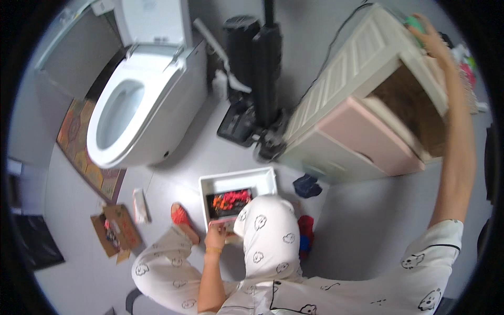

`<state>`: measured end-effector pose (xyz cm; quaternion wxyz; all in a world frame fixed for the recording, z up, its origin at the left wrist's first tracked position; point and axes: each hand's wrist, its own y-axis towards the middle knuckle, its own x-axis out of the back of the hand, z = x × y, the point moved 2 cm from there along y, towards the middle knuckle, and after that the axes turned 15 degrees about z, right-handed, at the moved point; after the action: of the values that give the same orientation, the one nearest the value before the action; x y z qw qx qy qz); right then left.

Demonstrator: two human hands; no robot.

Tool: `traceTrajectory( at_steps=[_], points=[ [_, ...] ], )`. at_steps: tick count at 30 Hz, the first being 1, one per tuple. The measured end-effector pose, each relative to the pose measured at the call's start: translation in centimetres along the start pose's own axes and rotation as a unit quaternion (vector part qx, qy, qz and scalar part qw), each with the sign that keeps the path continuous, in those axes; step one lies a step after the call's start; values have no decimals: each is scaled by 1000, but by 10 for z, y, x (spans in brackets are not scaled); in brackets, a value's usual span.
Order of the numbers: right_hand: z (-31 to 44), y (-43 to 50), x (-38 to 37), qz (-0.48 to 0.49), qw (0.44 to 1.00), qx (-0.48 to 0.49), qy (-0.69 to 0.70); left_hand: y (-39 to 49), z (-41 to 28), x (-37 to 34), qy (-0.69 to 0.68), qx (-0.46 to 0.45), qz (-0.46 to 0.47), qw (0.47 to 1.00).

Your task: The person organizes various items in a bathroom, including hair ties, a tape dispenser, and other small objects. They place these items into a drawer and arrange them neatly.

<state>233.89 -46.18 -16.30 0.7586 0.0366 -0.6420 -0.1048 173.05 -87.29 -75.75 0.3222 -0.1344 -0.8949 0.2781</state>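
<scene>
My left hand point(215, 238), with a gold-coloured bracelet at the wrist, grips the edge of a pink-rimmed container point(222, 223) in a white drawer-like bin point(236, 175) on the floor. Beside that container, a black tray point(214, 214) holds several red and orange small pieces point(232, 200). My knee covers the bin's right part. Far to the right, my right hand point(433, 41) has its fingers around a green object point(415, 26) on top of a white and pink cabinet point(388, 43). Motion blur hides what the green object is.
A pink drawer front point(366, 136) stands below the cabinet's dark opening point(413, 106). Cluttered items point(466, 71) lie on its top. Around me are a toilet point(153, 106), a black upright vacuum cleaner point(256, 78), a dark blue cloth point(307, 186), and an opened cardboard box point(120, 228).
</scene>
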Motion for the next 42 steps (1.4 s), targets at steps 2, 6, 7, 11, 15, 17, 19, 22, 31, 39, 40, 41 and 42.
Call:
traceTrajectory(
  at_steps=[2, 6, 7, 11, 15, 17, 19, 22, 31, 39, 40, 41, 42],
  points=[
    [9, -17, 8, -28, 999, 21, 11, -21, -5, 16, 13, 7, -22, 1000],
    [19, -71, 1, -79, 994, -11, 73, -3, -27, 50, 96, -24, -18, 995],
    [24, -89, -4, -101, 989, 1, 107, 6, -33, 58, 127, -34, -10, 991],
    [65, -205, -34, -160, 921, 81, 347, 54, -52, 72, 325, -92, 96, 936],
    [137, -354, -96, -111, 761, 176, 615, 104, -58, 65, 495, -186, 175, 830],
    [171, -407, -144, -30, 692, 141, 707, 125, -52, 55, 529, -198, 193, 802],
    [191, -446, -194, -89, 699, -82, 704, 143, -42, 46, 540, -185, 207, 794],
    [208, -484, -251, -98, 686, -238, 681, 165, -29, 38, 597, -221, 204, 744],
    [238, -589, -313, -245, 594, -348, 683, 216, -42, 7, 547, -260, 301, 736],
    [260, -645, -302, -246, 569, -400, 675, 215, -62, -36, 556, -347, 292, 697],
    [262, -650, -304, -240, 558, -407, 682, 212, -67, -48, 569, -381, 277, 674],
    [264, -654, -305, -236, 547, -413, 689, 207, -73, -60, 574, -420, 260, 653],
    [266, -658, -306, -235, 537, -417, 694, 206, -81, -74, 575, -454, 251, 632]
  ],
)
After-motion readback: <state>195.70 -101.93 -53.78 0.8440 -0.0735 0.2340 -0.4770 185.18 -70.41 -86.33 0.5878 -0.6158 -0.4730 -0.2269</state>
